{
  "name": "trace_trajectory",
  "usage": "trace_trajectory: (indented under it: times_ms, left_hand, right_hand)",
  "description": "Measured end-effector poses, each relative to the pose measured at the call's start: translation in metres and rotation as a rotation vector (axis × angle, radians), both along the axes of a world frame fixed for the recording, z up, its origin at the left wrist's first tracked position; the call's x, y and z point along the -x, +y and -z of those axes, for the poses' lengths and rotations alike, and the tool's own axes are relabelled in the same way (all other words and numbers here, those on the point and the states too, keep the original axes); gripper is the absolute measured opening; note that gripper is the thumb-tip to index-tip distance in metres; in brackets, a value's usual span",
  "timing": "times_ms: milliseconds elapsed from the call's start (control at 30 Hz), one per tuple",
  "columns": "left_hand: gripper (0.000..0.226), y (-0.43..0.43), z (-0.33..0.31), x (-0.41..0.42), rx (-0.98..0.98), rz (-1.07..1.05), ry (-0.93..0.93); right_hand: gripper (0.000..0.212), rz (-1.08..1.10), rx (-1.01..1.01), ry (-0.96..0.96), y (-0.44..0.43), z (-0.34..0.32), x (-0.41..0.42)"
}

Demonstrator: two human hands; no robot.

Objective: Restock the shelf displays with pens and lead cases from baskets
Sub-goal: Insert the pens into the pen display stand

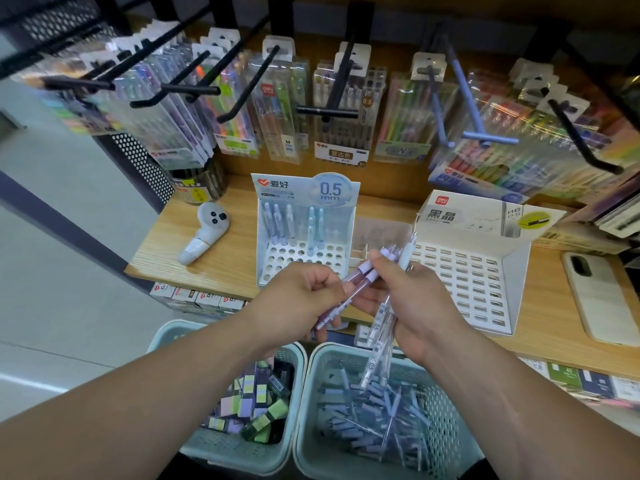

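Person's two forearms are reaching out over a wooden shelf (221, 247) in a stationery shop. The right hand (408, 299) is curling round a loose bundle of clear pens (379, 329), tips hanging down, prob. so the stock is staying close to the display. The left hand (298, 299) is pinching one purple pen (353, 277) at the bundle's top, apparently pulling it free for slotting. Just behind the hands, the white pen display (277, 188) marked 0.5 mm is standing w/ a few pens (277, 223) upright in its back rows; most holes are showing bare. To its right, the lead-case display (464, 271) is sitting w/ every visible slot bare. Below the shelf edge, two pale green baskets: the pen basket (453, 410) is holding many more loose pens (374, 420), the lead-case basket (162, 334) is holding coloured lead cases (249, 403). Black hooks (325, 110) w/ hanging pen packs (273, 109) are jutting out above the pen display, so pens are likely needing a low, angled approach. A white controller (204, 233) is lying at left, a phone (595, 296) at far right, both well apart from the displays.
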State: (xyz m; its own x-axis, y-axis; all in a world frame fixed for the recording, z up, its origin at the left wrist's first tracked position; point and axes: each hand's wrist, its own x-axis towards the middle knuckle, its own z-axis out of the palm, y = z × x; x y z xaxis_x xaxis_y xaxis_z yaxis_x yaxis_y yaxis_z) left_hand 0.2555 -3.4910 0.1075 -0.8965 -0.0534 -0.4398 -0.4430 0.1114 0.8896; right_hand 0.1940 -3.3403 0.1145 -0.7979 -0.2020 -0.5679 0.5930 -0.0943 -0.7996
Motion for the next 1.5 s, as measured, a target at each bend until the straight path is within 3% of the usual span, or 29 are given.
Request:
trace_trajectory:
  times_ms: [267, 400, 567, 767, 1033, 1500]
  left_hand:
    - [0.027, -0.022, 0.002, 0.023, 0.122, -0.172, 0.007]
    - [0.014, -0.037, -0.004, 0.036, 0.277, -0.208, 0.046]
    - [0.005, -0.039, -0.007, 0.046, 0.274, -0.290, 0.090]
    - [0.019, -0.039, 0.001, 0.057, 0.406, -0.327, 0.156]
    - [0.016, -0.039, 0.007, 0.063, 0.812, -0.271, 0.403]
    - [0.009, -0.017, 0.019, 0.084, 0.927, -0.220, 0.475]
  right_hand:
    - [0.025, 0.118, 0.018, 0.000, 0.010, -0.006, 0.013]
    - [0.027, 0.117, 0.021, -0.002, 0.014, -0.008, 0.016]
    - [0.027, 0.114, 0.028, -0.002, 0.020, -0.012, 0.017]
    - [0.027, 0.099, 0.012, 0.013, 0.026, -0.011, 0.019]
    - [0.030, 0.098, 0.011, 0.040, 0.033, -0.012, 0.019]
    - [0.025, 0.068, 0.072, 0.013, 0.036, -0.015, 0.022]
